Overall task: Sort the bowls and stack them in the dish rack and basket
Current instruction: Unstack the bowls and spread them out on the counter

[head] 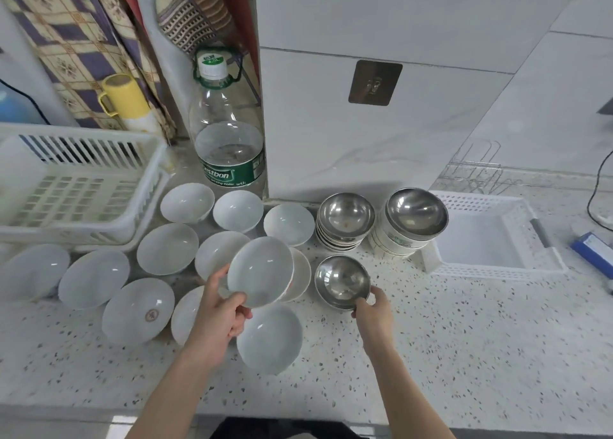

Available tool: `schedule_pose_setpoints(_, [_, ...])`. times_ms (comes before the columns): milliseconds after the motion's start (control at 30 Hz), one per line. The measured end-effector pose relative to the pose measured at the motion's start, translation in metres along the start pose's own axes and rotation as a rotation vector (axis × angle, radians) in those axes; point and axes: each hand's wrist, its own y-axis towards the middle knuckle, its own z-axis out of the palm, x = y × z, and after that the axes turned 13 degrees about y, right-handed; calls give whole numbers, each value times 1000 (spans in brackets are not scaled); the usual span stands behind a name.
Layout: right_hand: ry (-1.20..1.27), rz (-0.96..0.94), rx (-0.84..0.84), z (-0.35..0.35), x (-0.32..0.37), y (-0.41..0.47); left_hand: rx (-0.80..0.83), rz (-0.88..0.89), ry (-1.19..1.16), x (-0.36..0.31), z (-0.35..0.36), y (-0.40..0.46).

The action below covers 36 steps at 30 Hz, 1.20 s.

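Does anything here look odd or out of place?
One white ceramic bowl near the counter's front left has a small reddish-brown mark at its centre; the neighbouring white bowls look plain inside. Whether it is a printed emblem or a stain is unclear. Nothing looks spilled or broken.

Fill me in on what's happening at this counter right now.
A person is sorting bowls on a speckled counter. The left hand holds a tilted white bowl by its rim, above the other white bowls spread out there. The right hand grips the near rim of a single steel bowl. Two stacks topped by steel bowls stand behind it. The dish rack on the left and the white basket on the right hold no bowls yet.
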Motion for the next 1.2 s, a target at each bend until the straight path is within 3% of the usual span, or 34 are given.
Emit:
schedule_pose_setpoints(333, [9,43,247,-23,3,19,-100,-16,54,5,52,-29])
schedule_pose_setpoints(500, [-58,-38,237,-54,4,7,-12,-7,212,10,68,-40])
schedule_pose_setpoints(667, [41,-35,496,-83,-6,-13,124,37,386,21,90,-45])
schedule_pose_setpoints(833, [175,-25,582,-89,-16,-32,173,78,495,37,103,-46])
schedule_pose_setpoints(1200, [-163,-130,495,-86,-39,-34,264,146,672,53,113,-43])
